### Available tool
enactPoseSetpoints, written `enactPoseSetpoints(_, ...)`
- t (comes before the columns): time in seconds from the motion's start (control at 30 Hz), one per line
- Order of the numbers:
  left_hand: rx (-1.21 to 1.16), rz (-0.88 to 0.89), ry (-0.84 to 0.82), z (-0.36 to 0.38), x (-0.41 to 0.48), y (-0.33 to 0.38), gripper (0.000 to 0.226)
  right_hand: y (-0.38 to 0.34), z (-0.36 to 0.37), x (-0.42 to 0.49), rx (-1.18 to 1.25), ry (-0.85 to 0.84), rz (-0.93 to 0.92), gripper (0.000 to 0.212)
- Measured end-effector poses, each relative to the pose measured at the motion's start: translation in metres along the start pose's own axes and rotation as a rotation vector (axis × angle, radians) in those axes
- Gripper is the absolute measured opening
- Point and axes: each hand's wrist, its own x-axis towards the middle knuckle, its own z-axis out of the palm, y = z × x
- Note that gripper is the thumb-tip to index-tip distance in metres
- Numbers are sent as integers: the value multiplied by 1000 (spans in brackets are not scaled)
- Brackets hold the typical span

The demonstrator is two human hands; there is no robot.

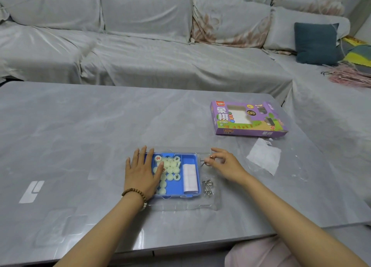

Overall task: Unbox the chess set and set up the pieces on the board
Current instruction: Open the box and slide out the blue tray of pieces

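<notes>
In the head view, the unboxing is going on. The blue tray (190, 195) is lying on the bench (80, 136), with the purple box (249, 119) well apart. The left hand (143, 172) is resting flat, grip apart, on the pale pieces (170, 170) in the left compartment. The right hand (226, 164) is pinching a small metal wire (203, 162) beside the tray. Next, I judge, the rolled board (189, 178) needs lifting out and unrolling.
</notes>
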Motion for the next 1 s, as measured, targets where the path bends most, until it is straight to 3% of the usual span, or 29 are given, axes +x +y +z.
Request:
enactPoseSetpoints(0.17, 27, 220, -57, 1, 0, 1, 93, -1, -19, 26, 266, 280, 97, 17)
enactPoseSetpoints(0.23, 1, 225, -78, 0, 1, 2, 93, 5, -24, 42, 367, 353, 187, 19)
enactPoseSetpoints(0.4, -6, 219, -70, 0, 1, 2, 100, 19, -25, 73, 517, 416, 352, 13)
enactPoseSetpoints(0.53, -19, 210, -62, 0, 2, 2, 102, 24, -28, 79, 583, 397, 394, 24)
enactPoseSetpoints(0.7, -8, 212, -56, 1, 3, 1, 102, 22, -40, 61, 364, 275, 299, 33)
enactPoseSetpoints(0.77, -4, 214, -62, 1, 2, 2, 96, 14, -41, 41, 186, 260, 161, 31)
enactPoseSetpoints(0.87, 3, 214, -61, 0, 3, 2, 82, 2, -30, -4, 23, 65, -124, 22)
enactPoseSetpoints(1.0, 2, 217, -63, 1, 3, 1, 81, 7, -14, -51, -373, -135, -337, 12)
